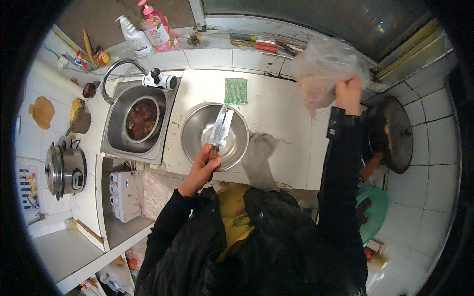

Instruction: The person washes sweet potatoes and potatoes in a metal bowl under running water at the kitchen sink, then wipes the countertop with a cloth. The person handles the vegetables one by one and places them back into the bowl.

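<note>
My left hand is closed around the handle of a kitchen knife, whose broad blade points away from me over a stainless steel bowl. The bare inside of the bowl shows around the blade. At the far right of the counter, my right hand grips a translucent plastic bag by its side. Something pinkish shows through the bag, but I cannot tell what it is. A green scouring pad lies just beyond the bowl, and a grey cloth hangs over the counter's front edge.
The steel sink at left, under a curved faucet, holds a pot of dark reddish contents. Pump bottles and tools line the back ledge. A lidded wok stands right, a rice cooker left.
</note>
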Action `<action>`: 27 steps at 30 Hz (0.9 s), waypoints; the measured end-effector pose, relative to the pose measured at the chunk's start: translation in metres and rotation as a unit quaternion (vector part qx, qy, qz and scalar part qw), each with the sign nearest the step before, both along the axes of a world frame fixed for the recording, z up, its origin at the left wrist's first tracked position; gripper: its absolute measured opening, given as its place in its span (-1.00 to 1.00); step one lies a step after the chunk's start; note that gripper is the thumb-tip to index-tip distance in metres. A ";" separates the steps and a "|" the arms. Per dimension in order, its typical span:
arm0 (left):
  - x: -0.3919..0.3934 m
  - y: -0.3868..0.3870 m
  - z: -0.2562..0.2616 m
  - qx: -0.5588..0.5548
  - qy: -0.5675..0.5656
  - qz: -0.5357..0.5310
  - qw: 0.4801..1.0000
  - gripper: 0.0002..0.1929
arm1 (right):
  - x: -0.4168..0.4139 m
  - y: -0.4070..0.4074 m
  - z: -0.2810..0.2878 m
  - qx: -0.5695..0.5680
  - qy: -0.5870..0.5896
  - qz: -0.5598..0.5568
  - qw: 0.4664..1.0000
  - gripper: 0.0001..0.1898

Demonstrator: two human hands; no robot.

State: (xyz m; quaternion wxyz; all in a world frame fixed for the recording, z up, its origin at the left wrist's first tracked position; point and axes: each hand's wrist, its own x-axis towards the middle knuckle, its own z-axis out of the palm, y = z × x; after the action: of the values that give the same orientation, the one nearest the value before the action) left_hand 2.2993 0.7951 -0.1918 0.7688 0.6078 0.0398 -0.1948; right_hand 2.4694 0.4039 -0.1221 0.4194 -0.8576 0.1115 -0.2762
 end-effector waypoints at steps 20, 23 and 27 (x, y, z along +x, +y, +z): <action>-0.010 0.034 -0.036 0.158 -0.097 0.112 0.976 -0.79 | -0.021 -0.071 -0.135 0.198 -0.045 -0.054 0.978 -0.60; -0.004 0.063 -0.047 0.298 -0.153 0.177 0.925 -0.82 | -0.045 -0.060 -0.134 0.282 -0.028 -0.038 0.958 -0.50; 0.000 0.090 -0.057 0.333 -0.158 0.232 0.900 -0.77 | -0.119 0.017 -0.158 0.269 0.017 -0.148 0.952 -0.34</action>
State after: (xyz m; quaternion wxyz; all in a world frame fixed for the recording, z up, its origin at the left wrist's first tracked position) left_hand 2.2996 0.8852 -0.2490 0.5413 0.8246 0.1200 0.1126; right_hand 2.3503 0.4205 -0.2805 0.5866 -0.6915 0.3146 -0.2805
